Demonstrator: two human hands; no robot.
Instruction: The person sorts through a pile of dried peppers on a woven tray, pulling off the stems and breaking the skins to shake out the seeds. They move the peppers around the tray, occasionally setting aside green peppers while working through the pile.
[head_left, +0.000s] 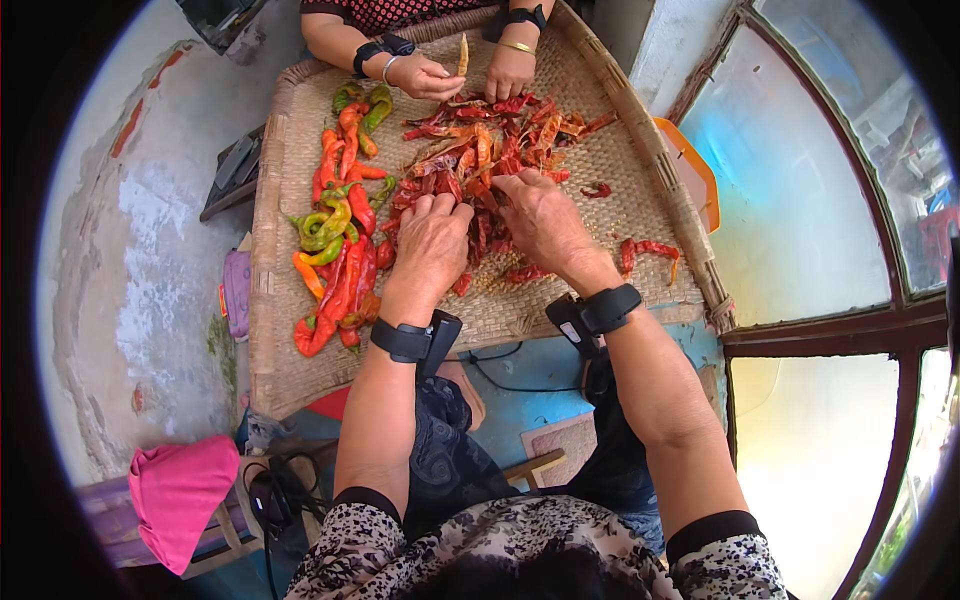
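Observation:
A large woven tray (630,295) holds a heap of dried red chili peppers (525,130) in its middle. At the heap's near edge my left hand (432,245) is closed, fingers curled down among the chilies, its fingertips hidden. Beside it, my right hand (550,222) bends over the same heap with fingers pinched at a dried chili pepper (480,193). Fresh red and green chili peppers (345,275) form a row along the tray's left side, close to my left hand. Loose seeds lie around the heap.
Across the tray, another person's hand (425,77) holds up a pale dried chili (463,55); their other hand (511,70) touches the heap. A few dried chilies (650,250) lie apart at right. Window panes (790,180) flank the right, a pink cloth (183,500) hangs lower left.

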